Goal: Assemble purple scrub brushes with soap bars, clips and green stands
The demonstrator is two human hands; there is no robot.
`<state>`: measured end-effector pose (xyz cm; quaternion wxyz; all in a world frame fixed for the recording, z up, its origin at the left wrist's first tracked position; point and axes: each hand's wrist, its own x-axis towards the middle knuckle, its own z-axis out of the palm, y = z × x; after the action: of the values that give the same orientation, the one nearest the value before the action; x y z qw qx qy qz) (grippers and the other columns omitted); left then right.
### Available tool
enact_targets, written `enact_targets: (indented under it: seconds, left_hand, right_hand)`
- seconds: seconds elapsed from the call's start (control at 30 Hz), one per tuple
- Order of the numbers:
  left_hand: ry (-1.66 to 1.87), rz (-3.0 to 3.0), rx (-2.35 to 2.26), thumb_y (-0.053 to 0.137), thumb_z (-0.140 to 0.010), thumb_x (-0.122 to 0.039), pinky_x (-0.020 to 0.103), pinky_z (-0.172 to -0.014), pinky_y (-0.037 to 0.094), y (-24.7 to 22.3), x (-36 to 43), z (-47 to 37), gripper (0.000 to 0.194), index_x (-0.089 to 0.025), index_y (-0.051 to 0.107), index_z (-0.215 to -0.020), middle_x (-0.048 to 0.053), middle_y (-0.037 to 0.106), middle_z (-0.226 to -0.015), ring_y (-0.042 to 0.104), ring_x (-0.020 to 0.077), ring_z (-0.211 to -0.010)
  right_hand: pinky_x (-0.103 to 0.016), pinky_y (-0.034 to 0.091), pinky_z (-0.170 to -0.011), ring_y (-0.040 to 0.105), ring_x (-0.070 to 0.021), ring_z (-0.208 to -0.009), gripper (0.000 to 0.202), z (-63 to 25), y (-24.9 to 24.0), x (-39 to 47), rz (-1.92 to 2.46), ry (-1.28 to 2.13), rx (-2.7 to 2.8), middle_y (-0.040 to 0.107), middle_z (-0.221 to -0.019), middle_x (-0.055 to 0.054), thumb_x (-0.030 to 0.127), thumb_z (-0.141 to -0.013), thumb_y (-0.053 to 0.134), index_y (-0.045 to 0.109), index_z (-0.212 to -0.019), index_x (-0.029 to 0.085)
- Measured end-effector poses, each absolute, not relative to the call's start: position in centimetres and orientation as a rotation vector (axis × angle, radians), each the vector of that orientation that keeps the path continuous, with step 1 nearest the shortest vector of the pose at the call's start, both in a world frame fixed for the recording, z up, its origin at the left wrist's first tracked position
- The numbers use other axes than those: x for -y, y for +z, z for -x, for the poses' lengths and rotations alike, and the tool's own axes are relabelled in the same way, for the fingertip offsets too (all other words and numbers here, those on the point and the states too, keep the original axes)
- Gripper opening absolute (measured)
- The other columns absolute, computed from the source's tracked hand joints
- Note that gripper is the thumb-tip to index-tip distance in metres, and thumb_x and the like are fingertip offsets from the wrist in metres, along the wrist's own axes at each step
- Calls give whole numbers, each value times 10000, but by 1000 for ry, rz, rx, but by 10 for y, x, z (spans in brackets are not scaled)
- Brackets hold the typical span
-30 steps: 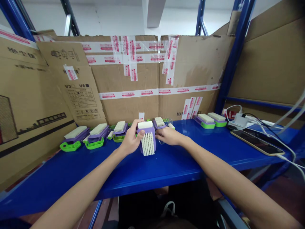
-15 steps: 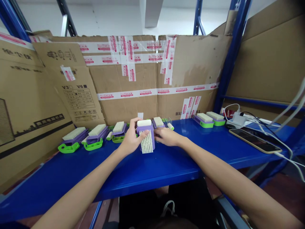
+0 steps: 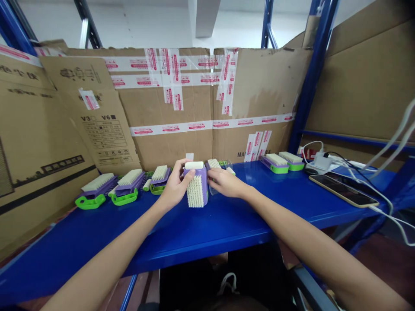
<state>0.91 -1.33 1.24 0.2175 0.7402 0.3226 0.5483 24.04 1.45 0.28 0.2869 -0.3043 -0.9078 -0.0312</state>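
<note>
My left hand grips a purple scrub brush above the table, thumb across its front. Its cream bristles face me, and a white roller lies along its top end. Against the brush's right side are the curled fingers of my right hand; the fingertips are partly hidden, and what they pinch is unclear. Just below them a bit of clear plastic shows. Behind my right hand lies another brush, partly covered.
Several purple and green brushes stand in a row at the left of the blue table. Two more brushes sit at the back right, near a phone and white cables. Taped cardboard walls the back.
The held brush has tilted, so its bristles face me more squarely, and both hands have shifted slightly left in view. My left hand keeps its grip.
</note>
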Motion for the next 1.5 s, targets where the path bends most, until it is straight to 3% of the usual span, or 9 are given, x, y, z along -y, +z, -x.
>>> enact_targets:
  seconds: [0.1, 0.57, 0.8, 0.97, 1.23, 1.5]
  left_hand:
    - [1503, -2038, -912, 648, -1000, -581, 317, -811, 554, 13, 15, -10, 424, -208, 566, -1183, 55, 692, -1046, 659, 202, -923]
    - [1490, -1971, -866, 623, -1003, -525, 314, -832, 548, 15, 12, -7, 325, -213, 614, -1096, 40, 678, -996, 629, 214, -939]
    - [1342, -1943, -928, 568, -1034, -621, 344, -947, 571, 9, 10, -6, 445, -222, 555, -1230, 65, 707, -1137, 680, 231, -1089]
    - [1205, -2001, -969, 676, -956, -668, 419, -999, 590, 4, 7, -4, 611, -225, 467, -1323, 108, 720, -1266, 712, 279, -1187]
    - [1117, -2180, -823, 944, -749, -445, 517, -1035, 604, -2, 8, -4, 936, -257, 363, -1458, 142, 692, -1355, 714, 324, -1233]
    - [1144, -2220, -906, 874, -843, -479, 490, -1085, 577, 1, 12, -5, 781, -231, 428, -1433, 152, 678, -1403, 700, 312, -1275]
  right_hand:
    - [-350, 443, -867, 580, -222, -981, 178, -240, 6, -12, 813, -99, 2401, 651, -985, -74, 231, -1101, 488, 604, -971, 192]
    - [-327, 440, -809, 599, -208, -913, 150, -238, 12, -2, 752, -70, 2267, 684, -972, -71, 197, -1077, 452, 579, -997, 206]
    - [-335, 443, -821, 633, -209, -874, 236, -238, 14, 2, 782, -31, 2216, 737, -1001, -64, 227, -1086, 457, 565, -1293, 194]
    - [-333, 450, -793, 625, -202, -827, 380, -238, 16, 8, 773, 63, 2186, 732, -1021, -59, 197, -1053, 478, 478, -1433, 200]
    - [-354, 449, -836, 643, -228, -896, 328, -237, 14, 3, 794, -9, 2183, 749, -1083, -88, 191, -1053, 450, 493, -1377, 209]
    - [-334, 437, -805, 649, -218, -834, 306, -237, 12, 0, 822, -13, 2179, 753, -1019, -77, 195, -1063, 427, 503, -1360, 199]
